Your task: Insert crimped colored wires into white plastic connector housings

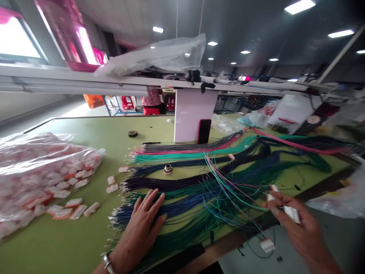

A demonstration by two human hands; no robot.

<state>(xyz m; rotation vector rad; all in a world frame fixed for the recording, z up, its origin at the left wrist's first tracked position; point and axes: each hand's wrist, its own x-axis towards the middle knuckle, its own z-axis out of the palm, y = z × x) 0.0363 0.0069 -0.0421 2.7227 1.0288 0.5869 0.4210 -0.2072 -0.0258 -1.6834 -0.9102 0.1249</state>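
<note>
My left hand (145, 219) lies with its fingers spread over a bundle of blue wires (182, 205) and a green one beside it. Their crimped silver ends point left. At the right, my right hand (299, 222) is closed on white connectors (291, 214), from which thin green and pink wires (225, 179) run back to the left across the bundles. Another white connector (267, 245) with wires in it hangs below, past the table's front edge. Black wires (159, 182) and teal wires (176, 155) lie farther back in long rows.
A clear plastic bag (51, 167) of white and orange connectors spreads over the left side, with several loose connectors (76, 209) beside it. A metal ring-like piece (168, 169) rests among the wires. Behind them, a phone (204, 131) leans on a white panel (186, 114) under a shelf.
</note>
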